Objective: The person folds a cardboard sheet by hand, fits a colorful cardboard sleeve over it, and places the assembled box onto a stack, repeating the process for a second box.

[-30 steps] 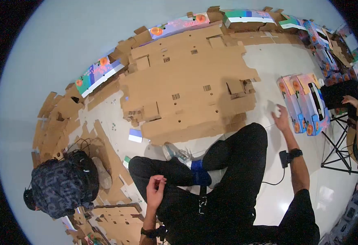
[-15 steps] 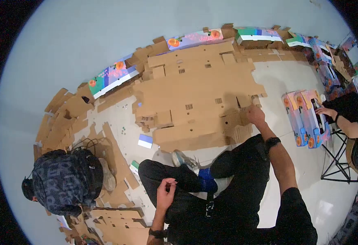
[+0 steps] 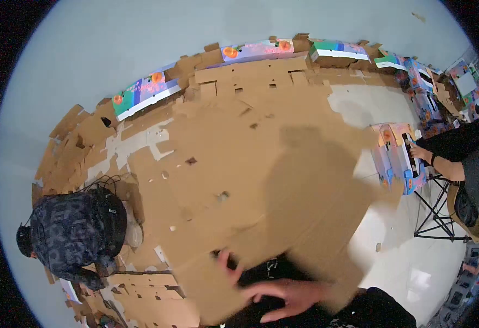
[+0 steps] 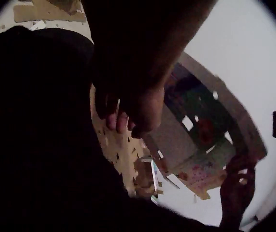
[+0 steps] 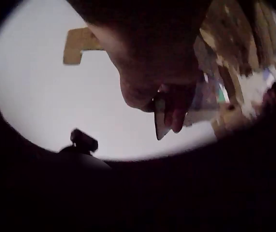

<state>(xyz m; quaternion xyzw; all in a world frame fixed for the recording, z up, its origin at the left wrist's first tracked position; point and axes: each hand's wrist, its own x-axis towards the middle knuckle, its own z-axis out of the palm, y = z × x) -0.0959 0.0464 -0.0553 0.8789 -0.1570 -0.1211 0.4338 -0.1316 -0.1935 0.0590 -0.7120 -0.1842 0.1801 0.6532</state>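
Note:
A large unfolded cardboard box sheet (image 3: 305, 180), plain brown on the side facing me, is raised over my lap and blurred by motion. Its printed side (image 4: 203, 128) shows in the left wrist view. My right hand (image 3: 288, 298) grips the sheet at its near edge; the right wrist view has its fingers (image 5: 176, 121) pinching a thin edge. Blurred fingers of my left hand (image 3: 229, 268) curl at the near edge too, just left of the right hand. In the left wrist view that left hand has bent fingertips against brown card.
Printed boxes (image 3: 258, 50) line the wall. At right, two carton boxes (image 3: 395, 156) stand beside a seated person whose hand (image 3: 421, 153) touches one. Another person in a patterned jacket (image 3: 75, 229) crouches at left. Cardboard pieces lie about on the white floor (image 3: 381, 240).
My right hand reached out to the flat sheet's right side, then came back to my lap. The sheet has been lifted toward me, covering my legs. My left hand has moved right.

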